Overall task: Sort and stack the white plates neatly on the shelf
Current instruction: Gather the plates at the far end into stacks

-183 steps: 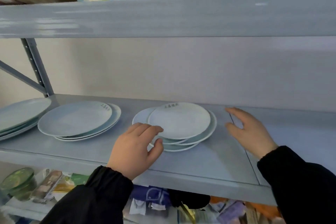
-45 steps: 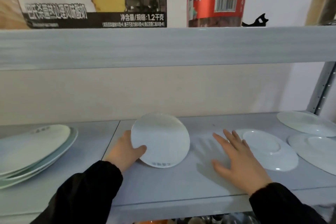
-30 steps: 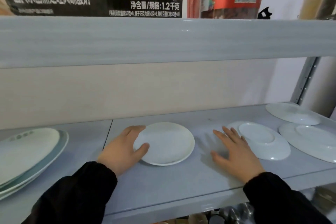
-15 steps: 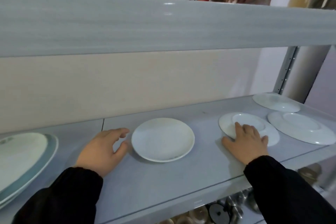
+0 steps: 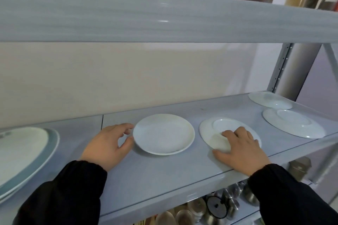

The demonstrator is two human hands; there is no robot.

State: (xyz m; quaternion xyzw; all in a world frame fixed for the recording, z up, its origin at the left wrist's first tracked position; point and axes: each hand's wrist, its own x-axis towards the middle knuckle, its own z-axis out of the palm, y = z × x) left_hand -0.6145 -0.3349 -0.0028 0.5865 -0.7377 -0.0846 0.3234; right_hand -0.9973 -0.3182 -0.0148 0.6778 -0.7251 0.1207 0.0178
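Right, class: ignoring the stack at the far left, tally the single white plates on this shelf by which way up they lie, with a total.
Right way up: 1, the centre plate beside the left hand.
Upside down: 3, the middle-right plate under the right hand, the front-right plate and the back-right plate.
Total: 4

Glossy white plates (image 5: 163,133), seemingly ceramic, on smooth grey metal shelf (image 5: 155,173)

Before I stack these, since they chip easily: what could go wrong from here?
The right hand rests on an upside-down plate close to the front edge of the shelf; dragging it nearer could tip it off. The upright plate by the left hand faces the other way, so stacking them unflipped would likely wobble.
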